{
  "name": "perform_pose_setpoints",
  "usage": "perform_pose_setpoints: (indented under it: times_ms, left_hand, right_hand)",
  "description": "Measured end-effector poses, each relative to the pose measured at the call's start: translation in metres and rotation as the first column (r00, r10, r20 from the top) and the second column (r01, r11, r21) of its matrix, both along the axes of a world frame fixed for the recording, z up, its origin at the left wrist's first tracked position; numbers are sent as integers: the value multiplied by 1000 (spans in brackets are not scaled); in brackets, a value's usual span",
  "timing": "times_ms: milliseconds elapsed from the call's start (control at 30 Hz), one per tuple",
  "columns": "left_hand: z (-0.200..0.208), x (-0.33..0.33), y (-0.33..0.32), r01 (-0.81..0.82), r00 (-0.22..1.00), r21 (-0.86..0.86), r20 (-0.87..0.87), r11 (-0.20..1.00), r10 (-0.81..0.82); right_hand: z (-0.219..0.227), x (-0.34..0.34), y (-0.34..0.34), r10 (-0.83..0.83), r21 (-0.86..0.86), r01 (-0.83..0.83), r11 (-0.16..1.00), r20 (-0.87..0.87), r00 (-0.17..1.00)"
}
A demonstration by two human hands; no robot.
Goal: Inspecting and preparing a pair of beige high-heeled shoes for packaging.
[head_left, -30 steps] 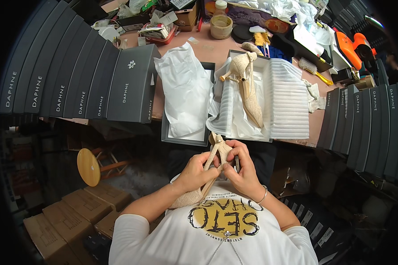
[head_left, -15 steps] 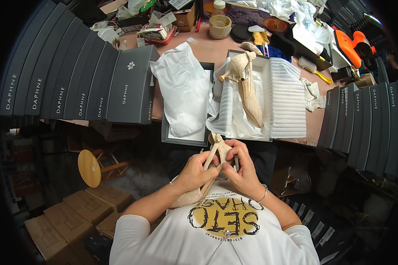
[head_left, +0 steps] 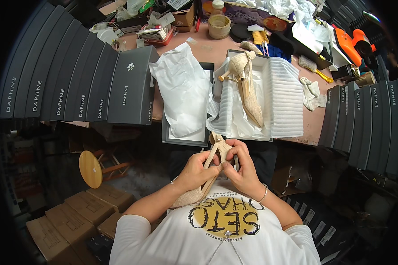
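"What do you have, and how many?"

"You have two beige shoes. The first shoe (head_left: 188, 198) is in your hands, in the lower middle of the frame. The second shoe (head_left: 250, 97) lies in one open grey box (head_left: 262, 66), in the upper middle."

"What else is near you?"

"Just left of that box you have one more grey tray (head_left: 184, 142), with one big white paper (head_left: 181, 90) on it. One sheet of ridged white wrap (head_left: 286, 99) hangs over the open box's right side. At least six dark boxes (head_left: 135, 84) stand at the upper left, and at least five dark boxes (head_left: 358, 123) at the right. You have one round stool (head_left: 91, 169) at the middle left."

"And how do your hands sit?"

"Your arms come up from the bottom, elbows out, and your hands nearly meet. Your left hand (head_left: 198, 171) grips the first shoe with bent fingers, thumb pointing right. Your right hand (head_left: 241, 170) grips it too, fingers curled, thumb pointing up. You hide some fingertips, so I can't tell just which bit they pinch."
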State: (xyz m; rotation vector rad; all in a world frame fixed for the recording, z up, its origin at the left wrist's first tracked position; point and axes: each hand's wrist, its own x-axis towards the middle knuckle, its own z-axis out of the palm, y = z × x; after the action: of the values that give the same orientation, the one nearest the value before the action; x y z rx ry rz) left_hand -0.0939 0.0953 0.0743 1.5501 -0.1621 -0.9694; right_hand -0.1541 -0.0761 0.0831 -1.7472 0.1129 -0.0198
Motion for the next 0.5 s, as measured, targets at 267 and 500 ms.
perform_pose_setpoints:
  times_ms: [267, 500]
  left_hand:
    - [6, 3, 5, 2, 999, -30, 49, 1000, 0]
    - [5, 1, 5, 5, 998, -45, 70, 999, -2]
  right_hand:
    - [2, 1, 1, 14, 53, -12, 999, -26, 1000]
    - [3, 0, 1, 15, 32, -14, 999, -8, 1000]
